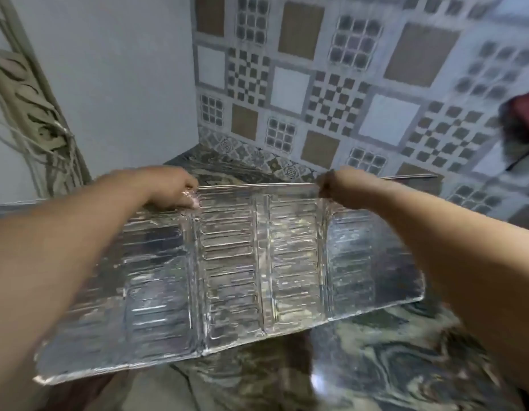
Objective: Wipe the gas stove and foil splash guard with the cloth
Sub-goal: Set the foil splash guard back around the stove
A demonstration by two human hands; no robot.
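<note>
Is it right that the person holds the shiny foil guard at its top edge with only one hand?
Not quite. The head view shows both hands on it: the left hand and the right hand each grip the top edge of the foil splash guard, above the marbled counter.

Both bare forearms extend forward from the lower corners of the head view and converge toward the centre. The left forearm enters from the lower left edge and rises diagonally to the right. The left hand [175,188] sits at its far end, back of the hand facing up, fingers curled downward and closed in a grip; the fingertips [193,200] point to the right. The right forearm enters from the lower right edge and rises diagonally to the left. The right hand [337,188] is likewise curled closed in a grip, knuckles facing left. The two hands are level with each other and well apart. Both wrists are roughly straight.
</note>
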